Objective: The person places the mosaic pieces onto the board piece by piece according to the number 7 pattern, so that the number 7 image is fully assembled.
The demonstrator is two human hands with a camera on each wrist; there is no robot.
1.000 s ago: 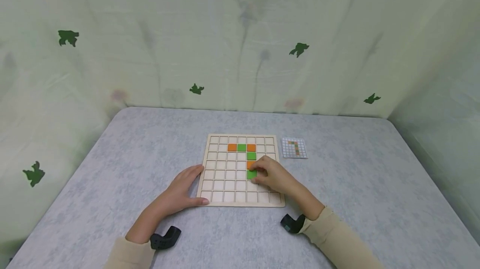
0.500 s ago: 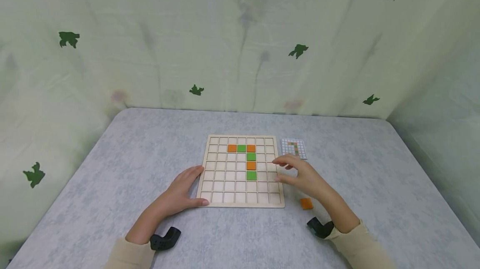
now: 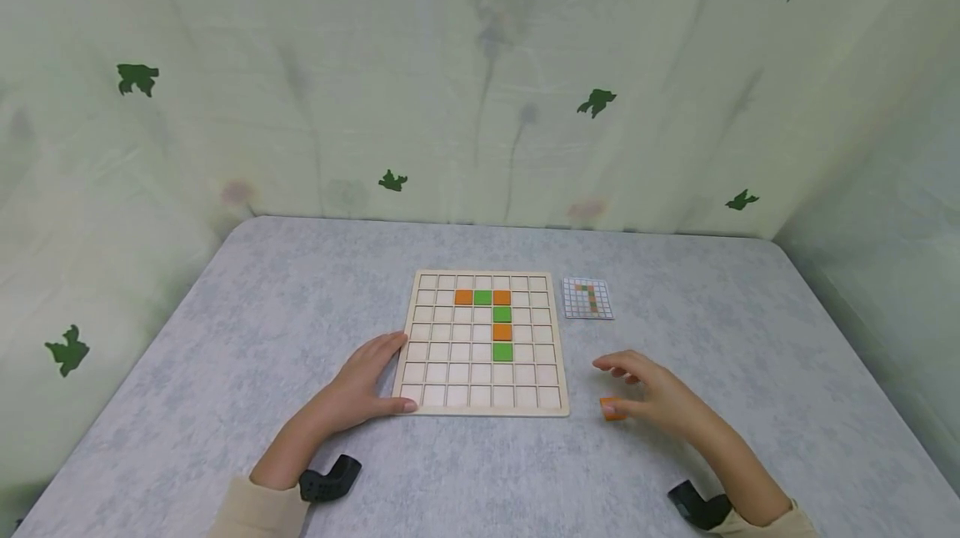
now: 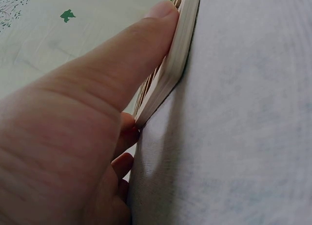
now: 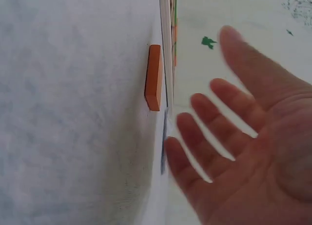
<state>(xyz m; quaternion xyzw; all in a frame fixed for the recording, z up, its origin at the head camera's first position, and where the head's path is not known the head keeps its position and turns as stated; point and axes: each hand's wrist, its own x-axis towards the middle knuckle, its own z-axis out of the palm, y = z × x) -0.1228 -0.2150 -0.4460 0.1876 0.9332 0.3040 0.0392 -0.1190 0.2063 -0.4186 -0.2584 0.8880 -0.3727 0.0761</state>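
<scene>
A square wooden board (image 3: 450, 371) with a grid of cells lies mid-table, bearing orange and green tiles in a bent line: a short row and a column down from its right end. At its near left corner rests my left hand (image 3: 362, 384), the fingers along the left edge and the straight thumb (image 4: 141, 44) on the near edge. My right hand (image 3: 656, 396) hovers right of the board with fingers spread and holds nothing. Its thumb overlaps a loose orange tile (image 3: 606, 411) in the head view; in the right wrist view the orange tile (image 5: 153, 78) lies apart from the fingers.
A small pattern card (image 3: 588, 299) with a printed grid and coloured squares lies right of the board's far corner. Light cloth with green leaf shapes hangs behind and beside the grey-blue table (image 3: 315, 271). Each wrist wears a black device.
My right hand has left the green tile at the column's near end and moved right and toward me, to over the loose orange tile. The left hand stays at the board's corner.
</scene>
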